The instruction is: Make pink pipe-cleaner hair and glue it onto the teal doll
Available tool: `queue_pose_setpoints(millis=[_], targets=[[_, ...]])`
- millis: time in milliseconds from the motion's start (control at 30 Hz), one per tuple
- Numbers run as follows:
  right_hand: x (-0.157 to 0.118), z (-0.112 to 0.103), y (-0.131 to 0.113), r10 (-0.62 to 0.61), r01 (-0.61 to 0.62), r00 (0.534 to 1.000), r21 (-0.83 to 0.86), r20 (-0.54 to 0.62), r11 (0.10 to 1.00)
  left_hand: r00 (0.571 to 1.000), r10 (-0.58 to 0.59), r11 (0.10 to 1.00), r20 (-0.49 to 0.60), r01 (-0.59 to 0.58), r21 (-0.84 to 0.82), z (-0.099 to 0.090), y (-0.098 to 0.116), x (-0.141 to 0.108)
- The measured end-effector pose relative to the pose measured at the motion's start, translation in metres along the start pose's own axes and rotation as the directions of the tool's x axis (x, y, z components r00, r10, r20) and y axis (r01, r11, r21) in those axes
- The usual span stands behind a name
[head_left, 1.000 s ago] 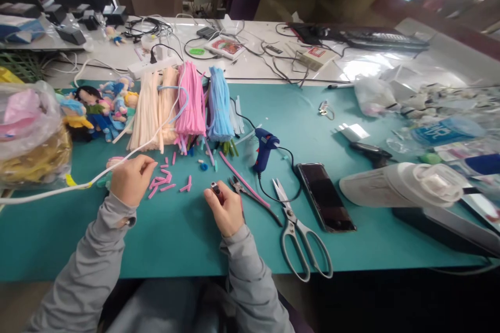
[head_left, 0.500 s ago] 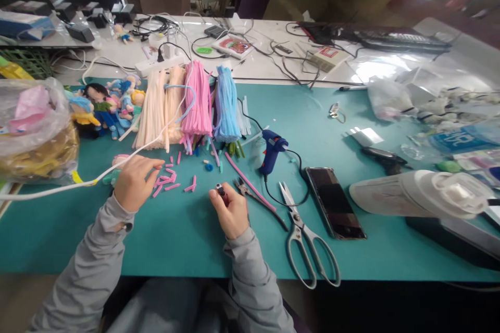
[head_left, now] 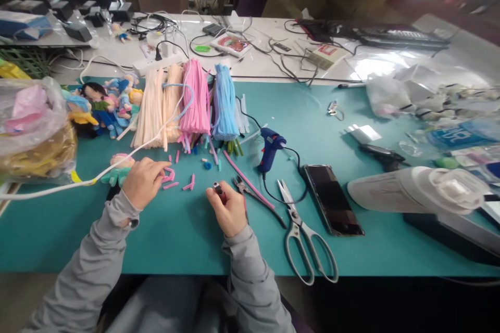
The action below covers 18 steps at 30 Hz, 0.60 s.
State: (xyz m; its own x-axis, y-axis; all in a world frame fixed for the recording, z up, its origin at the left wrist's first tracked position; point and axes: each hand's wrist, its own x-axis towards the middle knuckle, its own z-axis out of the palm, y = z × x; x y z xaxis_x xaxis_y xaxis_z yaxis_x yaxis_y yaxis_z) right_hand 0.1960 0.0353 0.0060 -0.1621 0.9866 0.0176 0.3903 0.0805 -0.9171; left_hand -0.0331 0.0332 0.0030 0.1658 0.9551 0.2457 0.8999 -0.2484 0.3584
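My left hand [head_left: 144, 182] reaches over the green mat, its fingertips at a small pile of short pink pieces [head_left: 169, 173]; whether it pinches one is hidden. A doll with pink hair and a green body [head_left: 117, 173] lies just behind that hand. More pink pieces [head_left: 189, 182] rest between the hands. My right hand [head_left: 229, 208] is closed around a lighter [head_left: 219, 189], its metal top pointing up. Pliers [head_left: 253, 195] and a long pink stem [head_left: 246, 178] lie just right of it.
Bundles of peach [head_left: 150, 109], pink [head_left: 195, 99] and blue [head_left: 225, 104] stems stand behind. Rightward are a blue glue gun [head_left: 269, 150], scissors [head_left: 297, 218], a phone [head_left: 333, 199] and a white bottle [head_left: 410, 187]. A white cable [head_left: 128, 157] crosses at the left.
My left hand has moved right onto the pink pieces, uncovering more of the doll behind it. The right hand still holds the lighter, nearly in place.
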Motion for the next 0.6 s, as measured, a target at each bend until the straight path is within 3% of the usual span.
queue_pose_setpoints(millis=[200, 433, 600], targets=[[0.0004, 0.0001, -0.0003, -0.003, 0.003, 1.0, -0.009, 0.001, 1.0, 0.988, -0.076, 0.997, -0.131, 0.073, -0.032, -0.0025, -0.0035, 0.0008], [0.0009, 0.0001, -0.0002, -0.004, 0.004, 1.0, -0.012, -0.005, 1.0, 0.952, -0.22, 0.972, -0.213, 0.196, -0.128, -0.0032, -0.0041, 0.001], [0.0002, 0.0003, 0.0005, 0.0, 0.0, 1.0, -0.008, -0.003, 1.0, 0.956, -0.258, 0.946, -0.138, 0.221, -0.238, -0.0051, -0.0017, 0.002]])
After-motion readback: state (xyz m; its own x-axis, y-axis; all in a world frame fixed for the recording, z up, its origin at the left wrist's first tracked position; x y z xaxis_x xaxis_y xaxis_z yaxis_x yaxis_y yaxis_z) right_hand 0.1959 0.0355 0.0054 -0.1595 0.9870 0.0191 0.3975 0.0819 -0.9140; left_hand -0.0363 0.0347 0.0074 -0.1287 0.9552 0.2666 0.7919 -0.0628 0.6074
